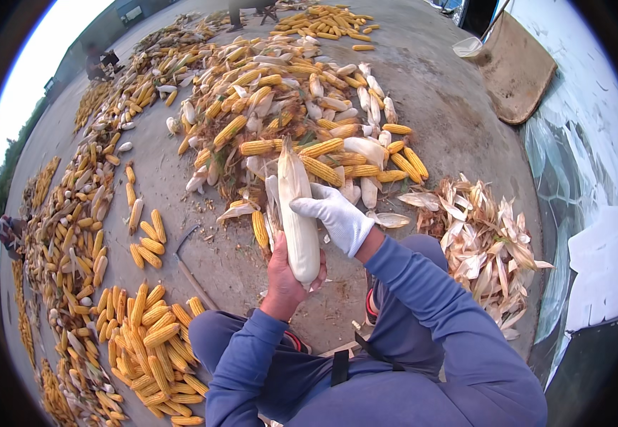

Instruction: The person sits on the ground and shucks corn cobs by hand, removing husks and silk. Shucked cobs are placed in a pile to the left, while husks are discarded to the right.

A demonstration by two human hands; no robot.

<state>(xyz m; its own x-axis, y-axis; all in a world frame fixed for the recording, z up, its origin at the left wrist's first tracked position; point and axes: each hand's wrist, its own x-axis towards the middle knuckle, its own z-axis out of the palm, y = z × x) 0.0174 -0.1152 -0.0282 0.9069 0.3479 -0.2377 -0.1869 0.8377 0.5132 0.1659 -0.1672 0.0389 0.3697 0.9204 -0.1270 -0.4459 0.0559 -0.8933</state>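
An ear of corn in its pale husk (299, 224) stands nearly upright in front of me, tip pointing away. My bare left hand (286, 277) is closed around its lower end, with fingers showing on both sides. Higher up, my right hand (335, 213), in a white knit glove, rests its thumb on the husk's right side; its other fingers are partly hidden behind the ear. Just beyond both hands lies a heap of corn ears (287, 112), some bare and yellow, others still husked, mixed with brown silk.
Bare yellow cobs (151, 347) are piled at my left, near a thin-handled hook tool (186, 267). Loose husks (480, 240) lie at my right. A large scoop shovel (517, 69) leans on the sheeted wall. A long corn row (74, 229) runs left; people sit farther off.
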